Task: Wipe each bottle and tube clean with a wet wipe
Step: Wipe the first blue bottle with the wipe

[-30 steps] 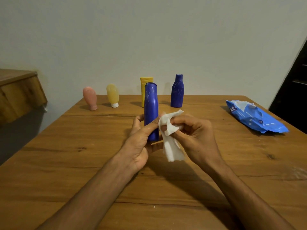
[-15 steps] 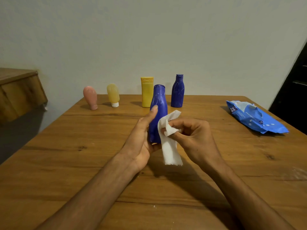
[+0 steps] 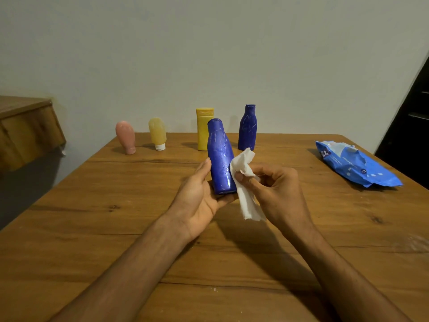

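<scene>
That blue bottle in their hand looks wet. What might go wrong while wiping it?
1. The tall blue plastic bottle looks wet and leans; the left hand holds only its base while the right hand presses a white wet wipe against it, so it might slip.
2. Falling forward, it could topple the yellow plastic bottle or smaller blue bottle behind.

You are holding a glossy blue bottle [image 3: 220,156] tilted slightly left over the surface's middle, its base sitting in your left grip [image 3: 197,198]. Your right grip [image 3: 278,189] is pinching a crumpled white wet wipe [image 3: 243,182] against its right side. A pink tube [image 3: 125,137], a pale yellow tube [image 3: 157,133], a yellow bottle [image 3: 202,129] and a second blue bottle [image 3: 247,127] are standing along the far edge.
</scene>
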Action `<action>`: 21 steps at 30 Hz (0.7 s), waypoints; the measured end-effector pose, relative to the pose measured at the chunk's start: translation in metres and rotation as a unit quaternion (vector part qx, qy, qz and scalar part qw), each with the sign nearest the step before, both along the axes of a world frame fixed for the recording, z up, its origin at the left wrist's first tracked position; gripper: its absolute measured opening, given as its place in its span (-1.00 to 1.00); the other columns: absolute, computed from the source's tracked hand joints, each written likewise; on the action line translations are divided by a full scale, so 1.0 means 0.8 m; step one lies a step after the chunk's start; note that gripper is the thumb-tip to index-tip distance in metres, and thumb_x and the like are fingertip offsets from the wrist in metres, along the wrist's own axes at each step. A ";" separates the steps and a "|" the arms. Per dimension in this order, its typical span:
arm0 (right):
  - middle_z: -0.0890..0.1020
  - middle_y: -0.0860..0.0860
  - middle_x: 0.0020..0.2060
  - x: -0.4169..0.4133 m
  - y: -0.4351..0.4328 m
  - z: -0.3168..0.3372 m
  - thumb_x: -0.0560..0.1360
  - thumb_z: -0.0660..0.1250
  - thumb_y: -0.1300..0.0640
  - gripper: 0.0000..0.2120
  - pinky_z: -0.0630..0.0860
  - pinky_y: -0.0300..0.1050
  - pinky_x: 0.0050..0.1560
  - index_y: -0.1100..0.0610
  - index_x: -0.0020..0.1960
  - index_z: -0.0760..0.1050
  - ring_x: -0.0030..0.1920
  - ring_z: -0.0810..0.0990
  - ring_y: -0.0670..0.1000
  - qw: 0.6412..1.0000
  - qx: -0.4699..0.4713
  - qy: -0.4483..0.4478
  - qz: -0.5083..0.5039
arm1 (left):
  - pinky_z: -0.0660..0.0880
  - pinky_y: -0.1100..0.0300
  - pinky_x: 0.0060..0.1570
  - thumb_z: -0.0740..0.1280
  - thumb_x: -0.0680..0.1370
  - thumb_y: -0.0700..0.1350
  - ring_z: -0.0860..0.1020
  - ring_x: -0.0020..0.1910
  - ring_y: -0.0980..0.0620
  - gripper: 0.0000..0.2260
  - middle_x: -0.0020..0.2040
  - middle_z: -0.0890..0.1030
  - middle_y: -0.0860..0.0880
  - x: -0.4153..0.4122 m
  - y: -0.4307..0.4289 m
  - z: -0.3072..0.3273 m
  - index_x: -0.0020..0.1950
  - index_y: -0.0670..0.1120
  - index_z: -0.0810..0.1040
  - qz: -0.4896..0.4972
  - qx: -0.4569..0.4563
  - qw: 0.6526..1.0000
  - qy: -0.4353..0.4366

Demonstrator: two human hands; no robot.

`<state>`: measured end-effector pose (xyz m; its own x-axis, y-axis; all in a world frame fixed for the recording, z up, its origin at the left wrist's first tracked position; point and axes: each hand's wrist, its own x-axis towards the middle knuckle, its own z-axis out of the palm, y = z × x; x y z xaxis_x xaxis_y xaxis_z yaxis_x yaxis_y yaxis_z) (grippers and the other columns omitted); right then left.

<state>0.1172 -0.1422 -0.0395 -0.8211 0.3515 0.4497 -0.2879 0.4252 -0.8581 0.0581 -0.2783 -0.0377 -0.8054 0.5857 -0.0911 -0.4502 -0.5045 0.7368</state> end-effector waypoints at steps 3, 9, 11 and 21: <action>0.69 -0.11 -0.09 0.001 -0.001 0.001 0.44 0.43 0.12 -0.84 0.61 -0.05 -0.07 -0.04 0.01 0.64 -0.10 0.64 -0.13 1.000 0.006 0.009 0.006 | 0.55 -0.07 0.17 0.08 0.68 0.03 0.57 0.26 -0.17 -0.60 0.26 0.60 -0.23 0.000 0.001 0.000 0.43 -0.14 0.41 -0.019 0.011 1.000 0.003; 0.63 -0.18 -0.05 0.003 -0.004 0.002 0.42 0.43 0.17 -0.82 0.57 -0.23 -0.06 -0.04 -0.02 0.64 -0.04 0.59 -0.20 0.996 0.080 0.012 0.025 | 0.47 -0.05 0.24 0.01 0.68 0.10 0.60 0.20 -0.16 -0.54 0.25 0.60 -0.23 0.000 -0.001 0.000 0.42 -0.14 0.42 -0.033 0.012 0.999 0.018; 0.61 -0.22 -0.05 0.003 -0.005 0.002 0.39 0.45 0.18 -0.80 0.53 -0.32 -0.10 -0.03 -0.02 0.64 -0.02 0.57 -0.23 0.991 0.125 0.015 0.037 | 0.44 -0.06 0.28 -0.03 0.67 0.16 0.55 0.27 -0.17 -0.48 0.27 0.59 -0.22 -0.001 -0.003 -0.001 0.45 -0.12 0.40 -0.042 0.003 0.999 0.023; 0.62 -0.12 -0.05 0.003 -0.010 -0.001 0.39 0.43 0.10 -0.79 0.51 -0.36 -0.08 -0.02 0.03 0.61 -0.02 0.56 -0.19 0.974 0.201 0.067 0.073 | 0.53 0.04 0.06 -0.05 0.59 0.34 0.63 0.04 -0.07 -0.33 0.13 0.64 -0.19 -0.002 -0.006 -0.002 0.45 -0.11 0.40 -0.062 -0.010 0.997 0.038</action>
<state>0.1196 -0.1505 -0.0407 -0.7732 0.0074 0.6341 -0.4695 0.6654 -0.5804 0.0566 -0.2830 -0.0393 -0.7313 0.6805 -0.0461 -0.4518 -0.4326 0.7802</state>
